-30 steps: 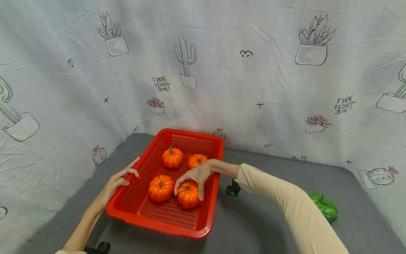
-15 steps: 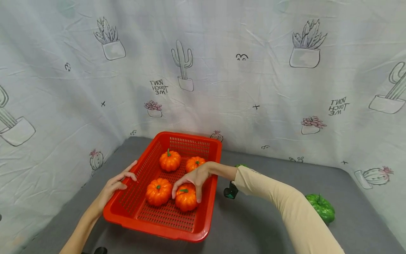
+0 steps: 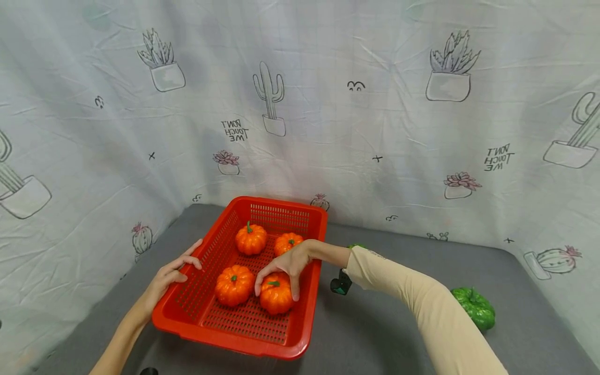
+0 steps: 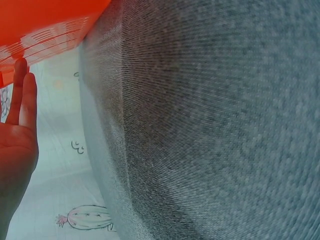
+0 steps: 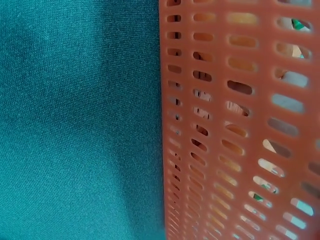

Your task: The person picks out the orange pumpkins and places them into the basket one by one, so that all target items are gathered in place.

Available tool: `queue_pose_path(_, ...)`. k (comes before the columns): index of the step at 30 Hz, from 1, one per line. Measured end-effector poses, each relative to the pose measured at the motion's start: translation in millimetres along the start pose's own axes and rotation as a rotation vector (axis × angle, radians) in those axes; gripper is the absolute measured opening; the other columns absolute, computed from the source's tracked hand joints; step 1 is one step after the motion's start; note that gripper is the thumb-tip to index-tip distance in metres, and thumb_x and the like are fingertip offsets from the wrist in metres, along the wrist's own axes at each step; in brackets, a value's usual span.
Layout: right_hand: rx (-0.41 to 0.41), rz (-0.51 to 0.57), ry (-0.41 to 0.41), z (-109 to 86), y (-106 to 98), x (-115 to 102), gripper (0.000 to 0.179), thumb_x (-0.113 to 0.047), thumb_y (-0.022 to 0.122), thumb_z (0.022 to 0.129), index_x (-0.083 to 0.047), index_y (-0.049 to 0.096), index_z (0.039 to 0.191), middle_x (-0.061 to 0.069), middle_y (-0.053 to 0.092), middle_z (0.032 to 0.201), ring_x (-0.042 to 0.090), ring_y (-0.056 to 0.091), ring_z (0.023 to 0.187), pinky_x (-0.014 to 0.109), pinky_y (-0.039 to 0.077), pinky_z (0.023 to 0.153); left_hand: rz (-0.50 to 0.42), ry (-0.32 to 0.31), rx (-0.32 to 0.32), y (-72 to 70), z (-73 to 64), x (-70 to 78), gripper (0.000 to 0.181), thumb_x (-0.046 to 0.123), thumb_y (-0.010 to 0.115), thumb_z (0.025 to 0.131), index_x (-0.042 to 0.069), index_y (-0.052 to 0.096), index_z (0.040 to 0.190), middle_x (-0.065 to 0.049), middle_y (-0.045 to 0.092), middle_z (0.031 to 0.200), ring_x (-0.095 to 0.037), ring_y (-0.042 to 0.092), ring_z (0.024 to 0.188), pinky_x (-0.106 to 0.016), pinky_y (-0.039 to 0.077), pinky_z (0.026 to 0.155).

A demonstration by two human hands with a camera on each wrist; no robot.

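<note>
A red plastic basket [image 3: 234, 341] with slotted walls stands on the grey table, holding several small orange pumpkins. My left hand [image 3: 164, 281] holds its left rim, with some fingers over the edge. In the left wrist view, two straight fingers [image 4: 29, 100] lie by the basket's outer wall [image 4: 45, 45]. Reaching over the right wall, my right hand [image 3: 288, 265] grips the front-right pumpkin [image 3: 275, 299] from above, thumb on one side and fingers on the other. Beside it is another pumpkin [image 3: 234, 285]; behind are a stemmed pumpkin [image 3: 250, 239] and a partly hidden one [image 3: 287, 242].
A green pumpkin [image 3: 474, 307] rests on the table [image 3: 375, 323] at the right, partly behind the sleeve [image 3: 422, 297]. Another green item [image 3: 356, 245] barely shows behind the right forearm. A printed curtain [image 3: 328, 130] hangs along the back and left side.
The view has tilted and shifted slightly. Both hands keep their places, the left at the rim and the right around the front-right pumpkin, which still sits in the basket.
</note>
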State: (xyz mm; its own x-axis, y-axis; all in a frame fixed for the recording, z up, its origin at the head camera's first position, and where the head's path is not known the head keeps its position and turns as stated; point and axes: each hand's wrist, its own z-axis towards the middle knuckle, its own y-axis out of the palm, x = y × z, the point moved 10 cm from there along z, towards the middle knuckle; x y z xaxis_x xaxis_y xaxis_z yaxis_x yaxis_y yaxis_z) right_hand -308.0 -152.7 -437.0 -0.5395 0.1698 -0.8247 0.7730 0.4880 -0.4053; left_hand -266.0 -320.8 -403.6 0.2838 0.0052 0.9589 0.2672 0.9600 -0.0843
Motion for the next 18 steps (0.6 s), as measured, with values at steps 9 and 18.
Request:
queue_pose_path(9, -0.016, 0.007, -0.002, -1.8, -0.5, 0.7, 0.076, 0.012, 0.077, 0.071, 0.004, 0.04, 0.136, 0.009, 0.04, 0.14, -0.002, 0.033, 0.125, 0.024, 0.025, 0.108, 0.015, 0.004, 0.004, -1.0, 0.2, -0.5, 0.025, -0.004, 0.03, 0.093, -0.011, 0.046, 0.111, -0.008, 0.006, 0.16, -0.002, 0.028, 0.132, -0.023, 0.041, 0.092)
queue_pose_path(18, -0.036, 0.027, -0.013, -4.1, -2.1, 0.7, 0.076, 0.012, 0.076, 0.071, 0.005, 0.04, 0.138, 0.011, 0.039, 0.143, 0.0, 0.033, 0.127, 0.024, 0.025, 0.109, 0.019, 0.003, 0.004, -1.5, 0.1, -1.3, 0.025, -0.004, 0.03, 0.094, -0.011, 0.046, 0.111, -0.008, 0.006, 0.16, -0.002, 0.028, 0.132, -0.023, 0.04, 0.092)
